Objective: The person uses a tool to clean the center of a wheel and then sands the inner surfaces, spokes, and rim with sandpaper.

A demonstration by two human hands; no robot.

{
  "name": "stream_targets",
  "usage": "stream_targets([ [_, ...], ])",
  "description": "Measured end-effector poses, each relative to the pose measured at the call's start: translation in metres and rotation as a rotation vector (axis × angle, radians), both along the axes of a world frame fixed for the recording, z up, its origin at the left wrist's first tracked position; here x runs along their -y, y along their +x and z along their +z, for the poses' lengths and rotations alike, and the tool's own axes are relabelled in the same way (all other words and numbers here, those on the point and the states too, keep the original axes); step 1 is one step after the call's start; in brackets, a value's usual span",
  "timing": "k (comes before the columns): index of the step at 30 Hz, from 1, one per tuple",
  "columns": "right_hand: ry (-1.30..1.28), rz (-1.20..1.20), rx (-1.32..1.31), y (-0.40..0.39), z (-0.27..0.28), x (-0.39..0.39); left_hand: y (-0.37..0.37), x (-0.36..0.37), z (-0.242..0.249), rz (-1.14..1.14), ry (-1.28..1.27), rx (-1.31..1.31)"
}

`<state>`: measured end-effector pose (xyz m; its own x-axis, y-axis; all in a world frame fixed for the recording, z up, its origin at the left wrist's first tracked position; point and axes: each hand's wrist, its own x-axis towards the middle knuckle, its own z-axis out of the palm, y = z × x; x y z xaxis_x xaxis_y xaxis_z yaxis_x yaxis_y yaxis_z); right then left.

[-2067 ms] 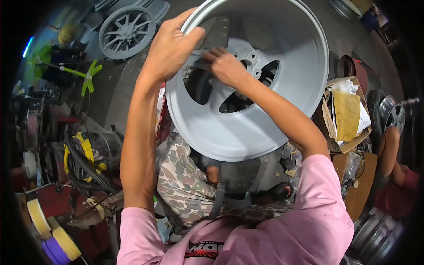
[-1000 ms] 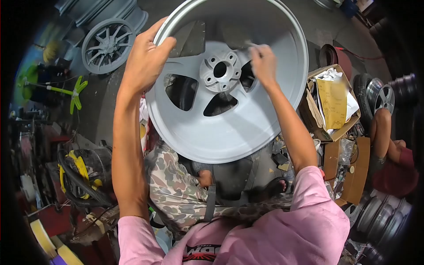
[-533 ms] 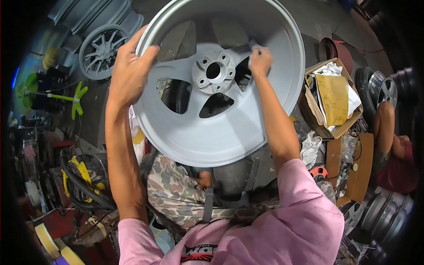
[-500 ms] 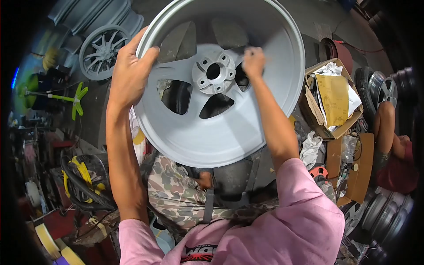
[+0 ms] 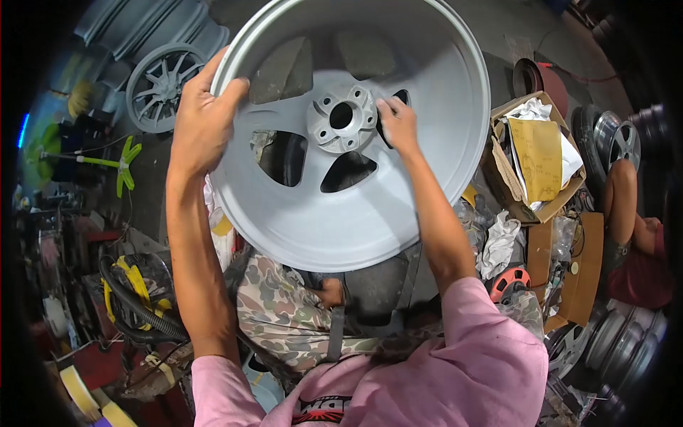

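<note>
A large grey car wheel rim [image 5: 324,222] is tilted in front of me, its hollow inner side facing up. My left hand [image 5: 203,119] clasps its outer lip at the upper left, with the thumb over the edge. Inside the barrel, my right hand [image 5: 400,128] is closed, fingertips together against the spoke area just right of the hub [image 5: 324,132]. Whatever those fingers may pinch is hidden from view. Several bolt holes ring the hub's round centre opening, and large window openings lie between the spokes.
To the right stands a cardboard box [image 5: 491,167] with a tan paper sheet [image 5: 535,160] and white paper. Another person's bent knee [image 5: 623,186] is beyond it. A multi-spoke wheel [image 5: 162,89] sits upper left, near a bright green stand [image 5: 126,165]. Tape rolls [image 5: 78,393] lie lower left.
My right hand has moved left and slightly down, closer to the hub, and is less blurred. The left hand keeps its grip; the wheel rim has shifted very slightly.
</note>
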<state>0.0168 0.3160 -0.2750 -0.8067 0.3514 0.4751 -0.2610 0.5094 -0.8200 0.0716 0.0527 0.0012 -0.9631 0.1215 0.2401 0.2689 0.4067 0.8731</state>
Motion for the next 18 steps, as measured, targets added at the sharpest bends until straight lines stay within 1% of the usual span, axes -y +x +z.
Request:
stream_targets([
  [2, -0.378, 0.269, 0.387, 0.013, 0.001, -0.033, -0.002, -0.001, 0.000, -0.005, 0.020, 0.001],
  [3, -0.380, 0.261, 0.392, 0.013, 0.003, -0.037, -0.002, -0.002, 0.000, -0.006, 0.041, 0.001],
  [5, -0.023, -0.220, 0.119, -0.001, 0.016, -0.041, -0.001, -0.001, 0.003, -0.013, 0.006, 0.050],
  [6, 0.141, -0.265, -0.051, -0.017, 0.008, -0.038, 0.000, -0.001, 0.003, -0.026, -0.005, 0.026],
  [7, 0.136, -0.260, -0.052, -0.024, -0.001, -0.031, 0.001, 0.000, 0.004, -0.038, -0.015, 0.003],
  [9, 0.357, -0.237, 0.033, -0.035, -0.014, -0.013, -0.002, 0.004, 0.000, -0.025, -0.034, -0.016],
  [11, 0.388, -0.194, 0.016, -0.027, -0.013, -0.005, -0.002, 0.004, -0.001, -0.019, -0.047, -0.027],
  [13, 0.009, 0.241, 0.210, -0.013, -0.004, -0.010, -0.003, 0.002, -0.002, 0.020, -0.029, -0.040],
  [14, -0.099, 0.311, 0.280, -0.007, 0.006, -0.019, -0.004, 0.000, -0.001, 0.018, -0.028, -0.039],
  [15, -0.098, 0.311, 0.286, -0.006, 0.018, -0.027, -0.003, -0.001, 0.000, -0.015, 0.008, -0.022],
  [17, -0.015, -0.114, 0.376, -0.014, 0.036, -0.038, 0.000, -0.001, -0.001, -0.037, 0.045, -0.002],
  [18, 0.027, -0.243, 0.228, -0.029, 0.026, -0.038, 0.001, -0.001, 0.000, -0.026, 0.023, 0.013],
])
